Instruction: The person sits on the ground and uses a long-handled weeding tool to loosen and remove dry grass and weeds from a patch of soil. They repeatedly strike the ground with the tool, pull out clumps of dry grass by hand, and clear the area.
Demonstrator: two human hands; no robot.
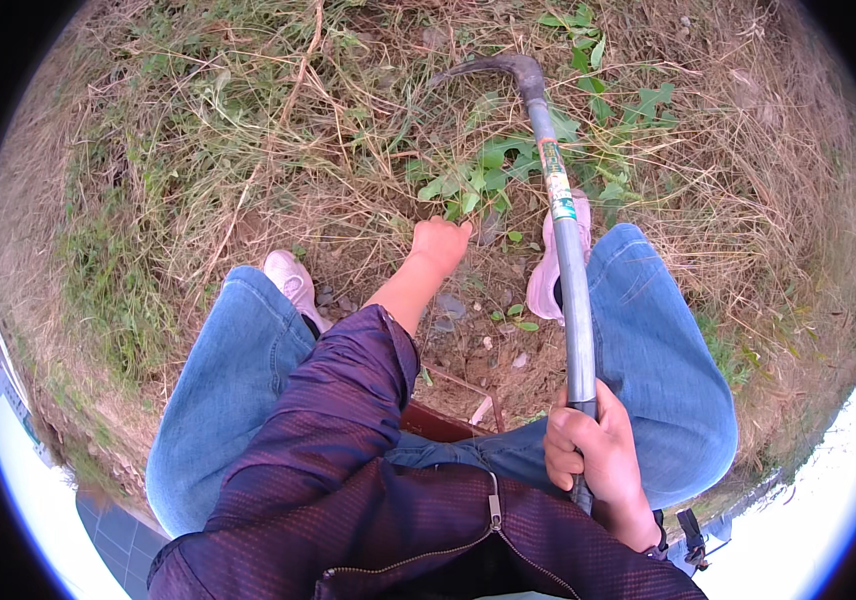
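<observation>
In my right hand (pixel 596 450) is the dark grip of a sickle (pixel 572 292). Its long grey metal handle bears a printed label and rises past my right knee. The dark curved blade (pixel 488 66) points left over the grass at the far end. My left hand (pixel 440 244) is low at the ground between my shoes, its fingers curled under and hidden. Just beyond its knuckles grows a green leafy weed (pixel 499 169), with leaves close to the fingers. Whether a stem is inside the left hand cannot be made out.
Dry grass (pixel 195 142) mixed with green weeds surrounds me. Bare soil (pixel 473 349) with small stones lies between my pink shoes (pixel 294 283). A reddish-brown object (pixel 439 424) is partly visible beneath me. Grey paving (pixel 116 536) appears at the lower left rim.
</observation>
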